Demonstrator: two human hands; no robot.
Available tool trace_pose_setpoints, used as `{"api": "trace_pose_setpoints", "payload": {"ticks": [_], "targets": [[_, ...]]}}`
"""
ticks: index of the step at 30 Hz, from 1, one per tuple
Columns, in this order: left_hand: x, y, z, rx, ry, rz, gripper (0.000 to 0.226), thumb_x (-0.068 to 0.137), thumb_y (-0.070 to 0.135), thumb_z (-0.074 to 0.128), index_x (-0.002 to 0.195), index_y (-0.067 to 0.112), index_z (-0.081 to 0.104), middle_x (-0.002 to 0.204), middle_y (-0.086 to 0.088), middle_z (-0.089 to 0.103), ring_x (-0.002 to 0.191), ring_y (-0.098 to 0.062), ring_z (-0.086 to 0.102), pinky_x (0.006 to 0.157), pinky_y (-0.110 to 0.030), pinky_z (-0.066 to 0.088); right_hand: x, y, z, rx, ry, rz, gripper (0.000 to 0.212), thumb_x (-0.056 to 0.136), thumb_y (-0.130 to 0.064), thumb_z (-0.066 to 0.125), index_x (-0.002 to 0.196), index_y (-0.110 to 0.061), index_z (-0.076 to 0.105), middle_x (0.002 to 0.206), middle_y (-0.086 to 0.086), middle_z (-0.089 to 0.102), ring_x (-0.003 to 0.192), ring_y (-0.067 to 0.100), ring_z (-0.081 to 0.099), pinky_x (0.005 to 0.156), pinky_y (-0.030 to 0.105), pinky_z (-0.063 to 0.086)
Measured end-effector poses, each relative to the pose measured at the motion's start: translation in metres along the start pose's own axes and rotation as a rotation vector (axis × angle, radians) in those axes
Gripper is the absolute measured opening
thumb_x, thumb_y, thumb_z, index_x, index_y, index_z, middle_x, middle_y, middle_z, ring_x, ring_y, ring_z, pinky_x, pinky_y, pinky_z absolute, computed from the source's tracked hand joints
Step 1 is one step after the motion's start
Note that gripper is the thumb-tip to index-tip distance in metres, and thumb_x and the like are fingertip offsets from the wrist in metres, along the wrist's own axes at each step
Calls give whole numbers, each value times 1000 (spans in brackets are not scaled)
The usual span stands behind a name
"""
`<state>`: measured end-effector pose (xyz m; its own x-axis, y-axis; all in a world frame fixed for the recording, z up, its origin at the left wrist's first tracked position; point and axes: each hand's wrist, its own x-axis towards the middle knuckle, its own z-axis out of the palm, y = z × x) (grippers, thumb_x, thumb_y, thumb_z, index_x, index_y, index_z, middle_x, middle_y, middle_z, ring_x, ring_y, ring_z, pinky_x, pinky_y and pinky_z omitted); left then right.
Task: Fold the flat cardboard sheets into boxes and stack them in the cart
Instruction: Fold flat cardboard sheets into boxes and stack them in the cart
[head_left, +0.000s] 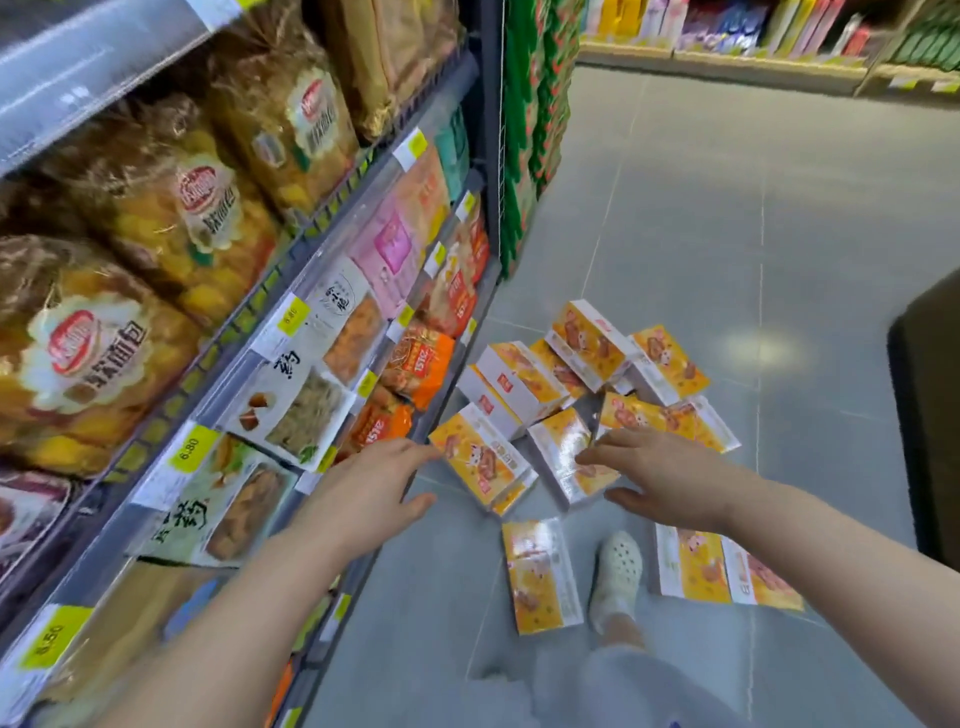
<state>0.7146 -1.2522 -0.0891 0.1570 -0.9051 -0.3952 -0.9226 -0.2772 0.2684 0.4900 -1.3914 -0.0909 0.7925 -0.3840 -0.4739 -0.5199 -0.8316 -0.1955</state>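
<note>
Orange-and-white cardboard all over the floor, and none of it stacked in a cart you can see.

Nearest you, two flat sheets (543, 574) lie beside your shoe (618, 569), not yet folded. Your left hand (363, 493) and right hand (657, 467) hover with each grip spread, holding nothing, above the folded boxes (561, 395) heaped by the shelf (291, 312). Yellow price tags read 6.80 and 8.50; the box print is too blurred to read.
</note>
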Motion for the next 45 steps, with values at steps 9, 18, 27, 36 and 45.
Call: {"api": "trace_pose_setpoints", "payload": {"ticks": [9,18,27,36,45], "targets": [[109,-6,12,-208,118,-365,46,90,28,50,135,23,39,137,1,44,129,-17,36,99,-30,34,143,93,-46,-281,-105,-299,51,91,-28,52,138,-23,35,140,3,41,127,23,40,97,33,39],[203,-35,86,-846,246,-843,36,87,13,57,123,9,53,124,-8,56,116,-20,50,88,-19,33,286,142,-12,-382,-231,-454,48,97,-24,37,143,-21,23,147,2,29,136,22,26,108,37,26],[302,-132,265,-1020,30,-888,38,87,11,58,123,4,51,125,-15,54,120,-30,48,104,-43,37,409,142,154,-196,-417,-323,48,97,-22,38,142,-22,24,151,-1,19,137,23,22,108,37,30],[386,-198,451,-1267,-162,-1060,68,87,22,58,143,8,20,149,-12,26,135,-25,30,106,-34,27,513,154,357,159,-490,-18,66,91,-26,51,145,-30,13,153,2,-21,139,34,19,110,46,27],[408,-189,527,-1911,-138,-932,89,56,52,78,131,32,34,127,5,56,105,-17,60,91,-38,46,518,160,422,380,-286,-29,96,83,-32,63,119,-46,-25,127,-14,-44,137,35,18,106,42,30]]}}
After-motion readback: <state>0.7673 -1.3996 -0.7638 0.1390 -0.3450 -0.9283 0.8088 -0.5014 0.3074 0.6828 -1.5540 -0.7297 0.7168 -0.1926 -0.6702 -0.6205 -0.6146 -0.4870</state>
